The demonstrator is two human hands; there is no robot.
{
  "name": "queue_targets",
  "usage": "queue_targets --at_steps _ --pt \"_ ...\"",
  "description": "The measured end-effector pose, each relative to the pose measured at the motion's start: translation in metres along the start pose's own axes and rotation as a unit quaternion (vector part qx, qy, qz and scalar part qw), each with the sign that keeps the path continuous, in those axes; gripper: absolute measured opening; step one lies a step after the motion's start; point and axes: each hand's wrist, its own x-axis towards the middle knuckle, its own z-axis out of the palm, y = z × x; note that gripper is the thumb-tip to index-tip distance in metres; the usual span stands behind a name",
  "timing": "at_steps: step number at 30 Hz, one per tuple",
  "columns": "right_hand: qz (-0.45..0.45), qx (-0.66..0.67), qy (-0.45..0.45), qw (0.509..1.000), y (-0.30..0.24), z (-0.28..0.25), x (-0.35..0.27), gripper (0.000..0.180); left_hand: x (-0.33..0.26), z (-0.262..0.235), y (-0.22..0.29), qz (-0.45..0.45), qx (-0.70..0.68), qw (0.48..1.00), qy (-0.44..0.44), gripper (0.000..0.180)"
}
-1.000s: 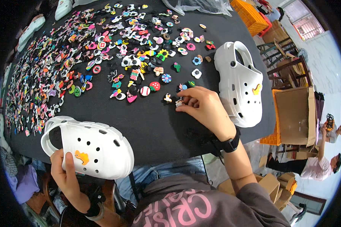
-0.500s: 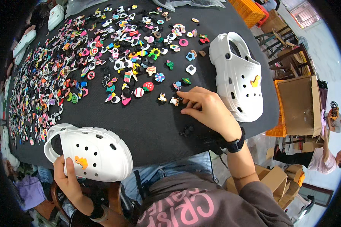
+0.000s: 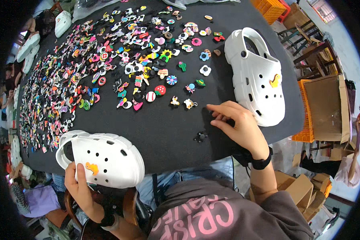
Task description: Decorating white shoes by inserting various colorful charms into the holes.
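While your left hand (image 3: 81, 191) keeps a firm grip on the white clog (image 3: 102, 159) at the counter's (image 3: 168, 136) near edge, your right hand (image 3: 238, 124) rests on the cloth, fingers curled and narrow, holding nothing visible; a small black charm (image 3: 200, 137) lies just left of it.

Bright even daylight, fisheye-bent edges

A person's left hand (image 3: 81, 188) is gripping a white clog (image 3: 102, 159) at the black table's (image 3: 168, 136) near edge while the right hand (image 3: 238, 125) is resting fingertips down beside scattered colourful shoe charms (image 3: 108, 68).
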Motion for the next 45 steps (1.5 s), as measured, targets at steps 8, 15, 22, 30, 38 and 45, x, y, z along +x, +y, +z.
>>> queue_targets --at_steps 8,15,22,30,38,45 --pt "-0.009 0.024 0.008 1.000 0.007 0.007 -0.022 0.028 0.004 0.008 0.007 0.004 -0.055 0.998 0.001 0.022" --pt "-0.141 -0.041 0.028 0.989 0.010 0.016 -0.017 0.030 0.006 0.007 0.006 -0.031 -0.119 0.992 -0.020 0.021" --pt "-0.113 -0.033 0.085 0.989 0.018 0.026 -0.016 0.014 0.004 0.014 0.019 -0.028 -0.105 0.994 -0.001 0.019" --pt "-0.076 -0.074 0.118 0.987 0.013 0.024 -0.013 0.012 0.009 0.009 0.012 0.034 0.000 0.999 -0.013 0.020" --pt "0.041 0.063 0.138 0.988 0.007 0.023 -0.021 0.022 0.004 0.007 -0.002 0.000 0.022 0.999 0.029 0.019" --pt "-0.039 0.042 0.099 0.993 0.010 0.019 -0.018 0.037 0.001 -0.001 -0.004 -0.003 0.018 1.000 0.003 0.020"
